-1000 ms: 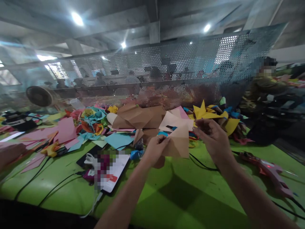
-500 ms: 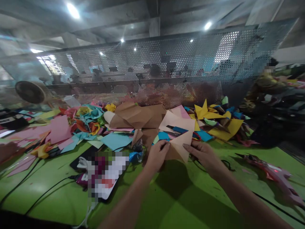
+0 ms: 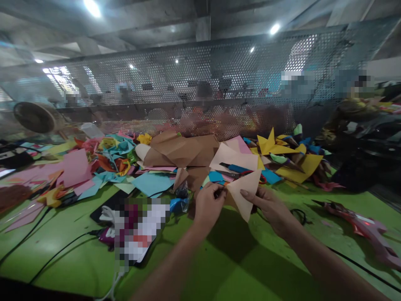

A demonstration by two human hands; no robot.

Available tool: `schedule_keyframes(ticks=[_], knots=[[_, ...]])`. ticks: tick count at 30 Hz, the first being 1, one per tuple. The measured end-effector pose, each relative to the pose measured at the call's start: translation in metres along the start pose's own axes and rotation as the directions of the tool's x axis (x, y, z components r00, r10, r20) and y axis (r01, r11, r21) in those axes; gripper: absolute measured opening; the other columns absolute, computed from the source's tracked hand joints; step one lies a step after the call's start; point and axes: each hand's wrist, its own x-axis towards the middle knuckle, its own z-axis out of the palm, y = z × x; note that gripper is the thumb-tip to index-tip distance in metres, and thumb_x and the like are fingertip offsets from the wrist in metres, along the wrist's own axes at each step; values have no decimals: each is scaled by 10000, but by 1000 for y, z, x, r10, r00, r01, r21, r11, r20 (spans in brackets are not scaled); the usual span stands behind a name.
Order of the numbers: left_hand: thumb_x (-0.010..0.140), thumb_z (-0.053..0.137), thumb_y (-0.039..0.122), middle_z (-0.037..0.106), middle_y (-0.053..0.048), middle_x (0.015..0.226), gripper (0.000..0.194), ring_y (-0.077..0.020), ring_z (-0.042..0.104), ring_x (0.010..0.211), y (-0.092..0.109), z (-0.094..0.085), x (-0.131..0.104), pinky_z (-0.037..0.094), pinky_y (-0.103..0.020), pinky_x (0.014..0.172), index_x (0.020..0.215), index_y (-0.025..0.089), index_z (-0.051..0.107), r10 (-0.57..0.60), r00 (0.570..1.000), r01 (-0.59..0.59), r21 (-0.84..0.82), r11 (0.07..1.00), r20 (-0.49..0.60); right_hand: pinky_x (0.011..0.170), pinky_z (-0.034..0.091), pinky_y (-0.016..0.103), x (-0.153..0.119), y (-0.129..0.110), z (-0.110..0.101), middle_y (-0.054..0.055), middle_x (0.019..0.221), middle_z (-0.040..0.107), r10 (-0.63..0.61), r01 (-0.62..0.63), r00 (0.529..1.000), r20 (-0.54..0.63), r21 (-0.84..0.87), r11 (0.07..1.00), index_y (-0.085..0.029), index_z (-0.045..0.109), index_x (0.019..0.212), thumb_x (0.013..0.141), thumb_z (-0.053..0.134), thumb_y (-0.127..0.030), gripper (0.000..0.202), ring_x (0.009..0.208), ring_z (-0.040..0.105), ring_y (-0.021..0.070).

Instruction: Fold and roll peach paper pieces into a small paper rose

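Note:
A folded piece of peach paper point(image 3: 246, 193) is held above the green table between my two hands. My left hand point(image 3: 210, 205) pinches its left corner with thumb and finger. On the right side, my right hand point(image 3: 267, 205) grips the sheet, thumb on the near face and fingers behind. Just beyond the paper lie scissors point(image 3: 261, 179) with red handles, partly hidden, and a dark blue tool point(image 3: 236, 168) on pale pink sheets point(image 3: 234, 156). Brown paper point(image 3: 184, 152) is heaped behind my left hand.
A pink glue gun point(image 3: 363, 225) with a cord lies at the right. Left of my arms sit a phone-like device point(image 3: 145, 234) and cables. Coloured paper scraps point(image 3: 115, 150) and yellow folded stars point(image 3: 269, 144) line the back, before a perforated metal screen point(image 3: 188, 96). A fan point(image 3: 34, 118) stands far left.
The peach paper has turned into a narrower, downward-pointing triangle and shifted slightly right. My left fingers have curled closer at its corner. My right hand has moved slightly right with it.

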Motion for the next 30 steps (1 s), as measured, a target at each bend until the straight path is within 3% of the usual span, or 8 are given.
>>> schedule_keyframes(ticks=[6,14,21,30], knots=[[898,585,240,659,-24,824,141,-159,600,780,7,2,-2,436,-260,729,812,181,679,-38,998,36,-22,999,-51,509,450,286,1,11,8,44,690,675,-16,15,1000,-19,-40,999,-179,693,836,677,770,-545,407,581,579,176],[834,569,91,652,-14,811,132,-158,593,783,6,7,-5,424,-250,708,786,182,651,-21,999,19,-41,999,-45,646,501,319,2,10,9,78,876,759,-24,25,998,-56,23,999,-190,744,915,678,798,-502,396,753,666,237],[856,576,123,672,-34,838,112,-168,614,806,8,2,-8,443,-262,737,827,168,674,16,999,-18,-51,999,-44,570,455,299,7,13,10,69,744,730,54,-48,997,-55,100,994,-160,741,849,653,822,-497,399,642,622,208],[893,573,161,697,-52,900,130,-170,642,847,8,-2,-9,479,-266,771,892,175,702,19,992,-26,-54,998,-124,632,488,295,6,13,17,61,863,752,68,-60,997,-40,167,984,-187,746,909,636,835,-454,392,748,645,215]])
